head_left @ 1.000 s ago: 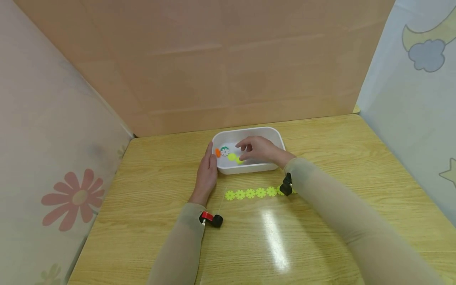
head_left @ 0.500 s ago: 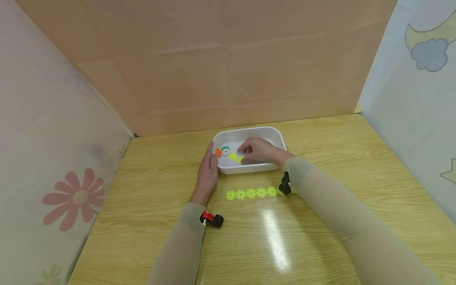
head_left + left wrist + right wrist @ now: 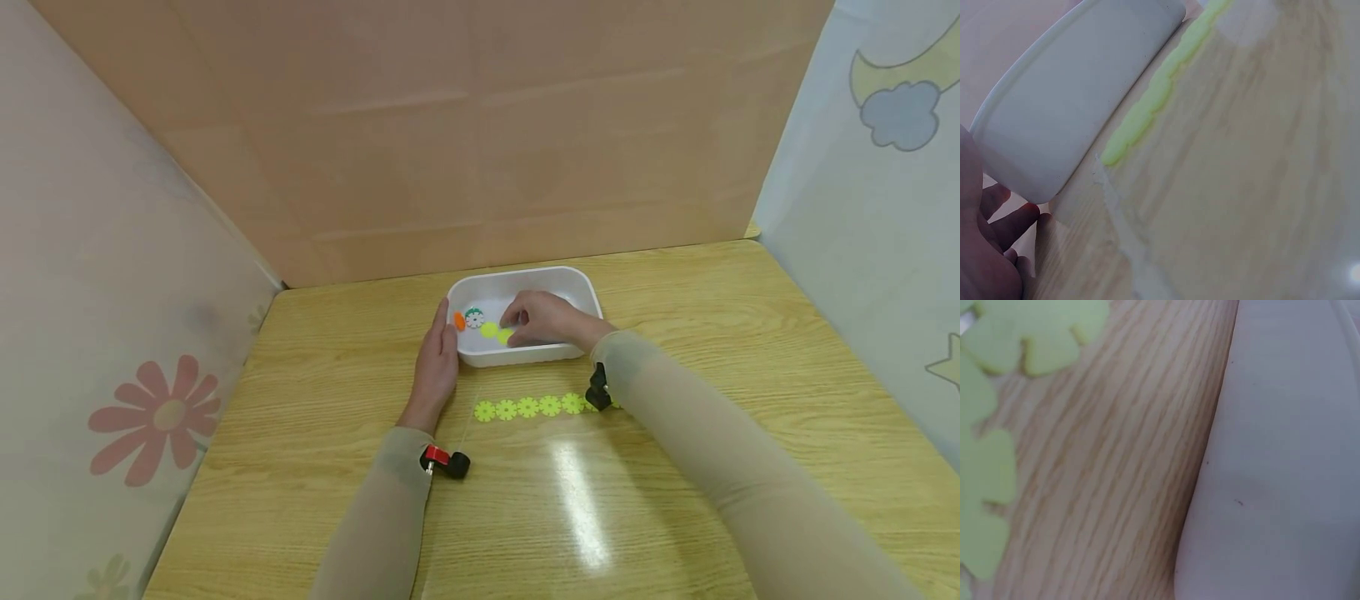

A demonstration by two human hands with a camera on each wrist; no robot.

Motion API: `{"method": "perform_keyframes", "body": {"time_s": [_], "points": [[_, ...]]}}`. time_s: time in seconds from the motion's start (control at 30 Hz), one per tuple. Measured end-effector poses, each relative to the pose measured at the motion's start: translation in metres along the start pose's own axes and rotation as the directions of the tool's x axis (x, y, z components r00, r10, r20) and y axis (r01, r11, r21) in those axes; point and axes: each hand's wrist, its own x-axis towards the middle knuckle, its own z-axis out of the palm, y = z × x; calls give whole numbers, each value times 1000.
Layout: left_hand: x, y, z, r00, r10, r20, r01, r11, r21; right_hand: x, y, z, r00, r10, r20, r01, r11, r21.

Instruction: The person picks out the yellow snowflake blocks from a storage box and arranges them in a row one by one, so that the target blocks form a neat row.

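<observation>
A white plastic tray (image 3: 525,357) stands on the table in the head view. My left hand (image 3: 437,367) rests along its left end, fingers straight against the outer wall; in the left wrist view the fingertips (image 3: 1019,222) touch its lower corner. Inside the tray, my right hand (image 3: 543,318) reaches down, thumb and fingers bent over a yellow notched disc (image 3: 504,336), with a gap between them. Beside it lie another yellow disc (image 3: 489,330), a white disc (image 3: 475,318) overlapping a green one, and an orange disc (image 3: 460,321). The right wrist view does not show the hand.
In front of the tray lies a row of joined yellow notched discs (image 3: 528,407), its right end hidden by the right wrist. Wrist camera mounts (image 3: 448,461) sit on both sleeves. A tan panel (image 3: 450,167) closes off the back; pale printed panels flank the table.
My right hand has sunk slightly toward the yellow disc, and the gap between thumb and fingers has narrowed. The left hand and the tray have stayed put.
</observation>
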Motion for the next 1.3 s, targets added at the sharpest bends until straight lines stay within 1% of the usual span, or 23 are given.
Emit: {"method": "perform_keyframes", "body": {"time_s": [0.23, 0.53, 0.7, 0.83, 1.07, 1.3], "points": [[1, -2, 0, 1000, 17, -5, -17, 1000, -2, 2, 5, 2, 1000, -23, -5, 23, 1000, -11], [1, -3, 0, 1000, 22, 0, -22, 1000, -6, 1, 4, 2, 1000, -17, 9, 17, 1000, -14], [0, -2, 0, 1000, 18, -2, -18, 1000, -9, 0, 3, 2, 1000, -17, 9, 16, 1000, 16], [0, -2, 1, 1000, 18, -6, -18, 1000, -10, 0, 2, 2, 1000, -1, 19, 0, 999, 37], [0, -3, 1, 1000, 16, -6, -16, 1000, -10, -2, 0, 2, 1000, -3, 21, 3, 1000, 12], [0, -2, 1, 1000, 7, -3, -7, 1000, -13, -3, -2, 2, 1000, 11, 29, -11, 1000, -10]]}}
